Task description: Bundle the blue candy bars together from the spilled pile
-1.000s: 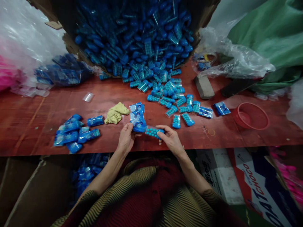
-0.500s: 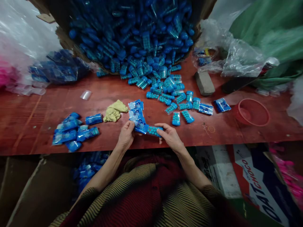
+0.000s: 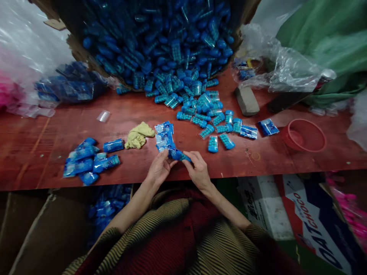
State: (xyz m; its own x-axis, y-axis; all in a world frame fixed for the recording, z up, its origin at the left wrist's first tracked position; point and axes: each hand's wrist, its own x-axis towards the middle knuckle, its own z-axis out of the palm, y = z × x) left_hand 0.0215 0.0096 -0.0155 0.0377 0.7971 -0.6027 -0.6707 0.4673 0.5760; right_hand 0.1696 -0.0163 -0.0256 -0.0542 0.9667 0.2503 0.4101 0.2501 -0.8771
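Bead container (image 3: 185, 157), one: between the two hands, above the near edge of the red table (image 3: 243, 164), seemingly part-covered by a blue sleeve (image 3: 175, 154). Likely light, stiff, slightly slippery; best taken by its ends. Sleeve likely thin, easily creased; best pinched at the rim.
Left to right:
- Wrapped packs (image 3: 80, 165), heaped.
- Yellow cloth (image 3: 140, 135), crumpled.
- Flat sleeves (image 3: 164, 138), overlapping.
- Left hand (image 3: 159, 168), fingers pinching the blue sleeve.
- Right hand (image 3: 200, 172), thumb and fingers gripping the container's right end.
- Loose containers (image 3: 212, 144), scattered.
- Red basket (image 3: 286, 138).
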